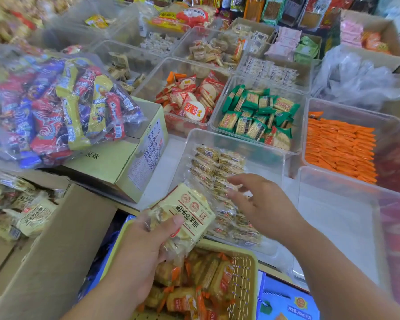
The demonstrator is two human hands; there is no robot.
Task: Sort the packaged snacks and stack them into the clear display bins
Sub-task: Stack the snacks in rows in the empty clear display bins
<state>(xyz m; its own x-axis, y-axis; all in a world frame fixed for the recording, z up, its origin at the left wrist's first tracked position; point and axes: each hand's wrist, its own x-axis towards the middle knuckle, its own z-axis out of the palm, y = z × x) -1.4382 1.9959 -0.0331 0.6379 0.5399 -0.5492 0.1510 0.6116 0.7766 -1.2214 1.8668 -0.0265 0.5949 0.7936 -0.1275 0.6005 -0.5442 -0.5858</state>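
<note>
Nearest the viewer, the left hand (143, 248) has its grip clenched around a pale yellow snack pack (189, 211), thumb across the label. It holds the pack just above a yellow basket (243, 273) of orange-trimmed packs. The right hand (261, 204) is released, fingers spread over rows of similar packs (217, 162) in a clear bin (236, 137) on the tabletop (162, 172). Stacking seems under way. Next, the held pack likely needs laying flat in the bin's near row, squared with its neighbours.
</note>
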